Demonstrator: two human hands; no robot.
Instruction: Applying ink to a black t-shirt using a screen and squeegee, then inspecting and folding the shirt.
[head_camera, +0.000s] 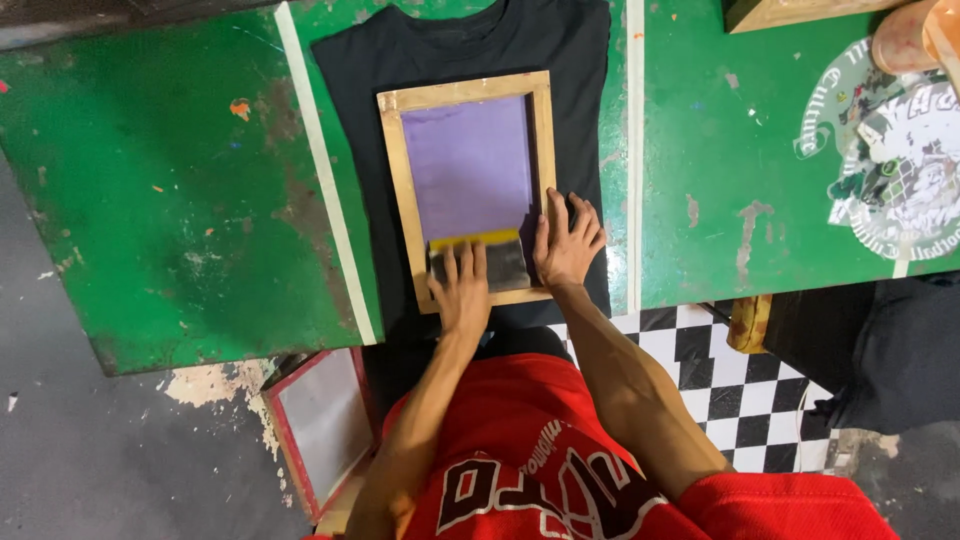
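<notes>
Left grip (462, 290) pinches squeegee (478, 260), its long axis crosswise; right hand (566, 245) spread flat on frame (395, 180).

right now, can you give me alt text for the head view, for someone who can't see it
Seen from above, a person's left hand presses a squeegee at the near end of a wooden-framed purple screen lying on a black t-shirt, while the right hand lies flat on the frame's right edge. The shirt lies on a worn green table.
</notes>
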